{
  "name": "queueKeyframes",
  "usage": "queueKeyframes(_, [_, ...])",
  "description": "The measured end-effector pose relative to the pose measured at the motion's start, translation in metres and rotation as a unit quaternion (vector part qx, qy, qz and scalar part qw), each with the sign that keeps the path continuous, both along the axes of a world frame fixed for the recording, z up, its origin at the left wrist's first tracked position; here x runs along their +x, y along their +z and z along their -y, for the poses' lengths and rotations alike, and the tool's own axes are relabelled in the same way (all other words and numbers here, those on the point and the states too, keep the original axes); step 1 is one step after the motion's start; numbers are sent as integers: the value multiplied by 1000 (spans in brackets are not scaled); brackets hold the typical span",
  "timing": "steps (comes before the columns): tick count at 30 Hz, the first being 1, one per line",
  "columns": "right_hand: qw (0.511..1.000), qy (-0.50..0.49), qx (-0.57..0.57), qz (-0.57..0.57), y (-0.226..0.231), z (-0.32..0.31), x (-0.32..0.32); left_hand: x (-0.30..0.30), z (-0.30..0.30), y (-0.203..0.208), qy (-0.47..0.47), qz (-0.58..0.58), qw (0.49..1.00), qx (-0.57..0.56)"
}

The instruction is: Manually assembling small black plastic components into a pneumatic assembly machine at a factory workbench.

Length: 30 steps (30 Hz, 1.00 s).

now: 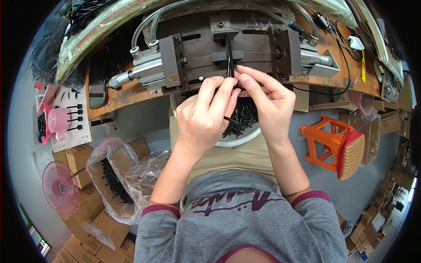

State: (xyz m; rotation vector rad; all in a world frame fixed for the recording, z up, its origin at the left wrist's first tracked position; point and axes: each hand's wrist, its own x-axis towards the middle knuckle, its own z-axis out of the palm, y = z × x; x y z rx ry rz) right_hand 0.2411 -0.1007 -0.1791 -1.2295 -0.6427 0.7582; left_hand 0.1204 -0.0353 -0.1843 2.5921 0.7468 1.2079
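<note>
A slim black rod (230, 57) stands lengthwise in the middle of a dark metal fixture (197, 44), between two small grey jaws. My left hand (205, 114) is closed on the near end of this rod, its fingertips pinched together. Below that hand another thin black piece (231, 119) sticks out; I cannot tell whether the palm holds it. Close by on the right, my right hand (269, 103) has its thumb and fingers drawn together beside the rod's near end. Whatever is between those fingertips is hidden. Under both hands, a white basket (239, 142) of black spiky parts (244, 115) rests on my lap.
Air cylinders (147, 70) with clear hoses flank the fixture on the wooden bench (125, 100). A phone (97, 95) lies at the bench's left end. On the left are a pink fan (61, 187) and a bag-lined box (98, 168). An orange stool (326, 138) stands right.
</note>
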Motion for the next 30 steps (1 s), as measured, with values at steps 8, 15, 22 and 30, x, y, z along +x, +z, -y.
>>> queueKeyframes(8, [993,29,20,-117,-8,2,2,-3,2,5,-38,37,997,-54])
queueKeyframes(15, [989,-23,52,-135,-7,6,5,-5,10,14,-67,-19,991,-115])
queueKeyframes(22, [991,-74,95,-62,4,14,11,-5,9,15,8,-58,995,-86])
queueKeyframes(30, [992,-66,98,-54,8,21,12,-1,1,18,19,-127,991,22])
